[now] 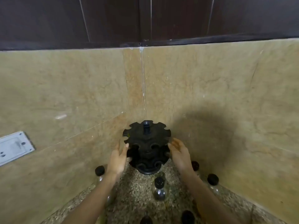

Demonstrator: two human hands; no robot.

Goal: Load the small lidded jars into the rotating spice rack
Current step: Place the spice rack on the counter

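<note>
Both hands were open, fingers spread: the left hand (118, 156) touched the black spice rack (146, 147) on one side, the right hand (179, 153) flanked the other. The rack stood in the counter (137, 191) corner, its slots empty. Black-lidded jars (159, 188) stood around it on the counter.

Left forearm: bare, it rose from the bottom edge of the view and slanted up and to the right.
Left hand (117, 157): open, palm turned inward to the right, fingers together and pointing up, thumb tip raised on the inner side.
Right forearm: bare, it rose from the lower right and slanted up and to the left.
Right hand (179, 153): open, palm turned inward to the left, fingers loosely curled and slightly spread.
Relation: the two palms faced each other at nearly the same height, well apart.
</note>
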